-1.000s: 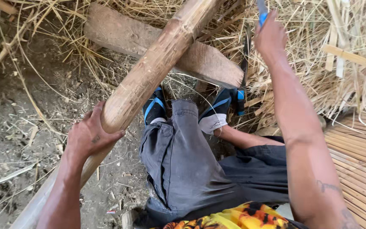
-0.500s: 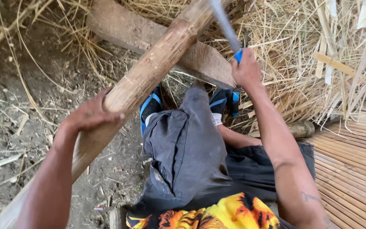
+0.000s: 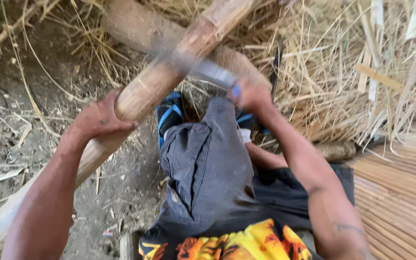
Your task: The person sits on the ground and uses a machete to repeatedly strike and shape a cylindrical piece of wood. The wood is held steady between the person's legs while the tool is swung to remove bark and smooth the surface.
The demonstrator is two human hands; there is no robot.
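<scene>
The left hand [image 3: 99,120] has its grip wrapped tight around a long bamboo pole [image 3: 169,72] that slants up over the dirt. The right hand [image 3: 249,96] has a closed grip on a knife [image 3: 203,67], its blurred blade on the pole. This looks like the chopping step. Next, the pole must stay steady.
</scene>
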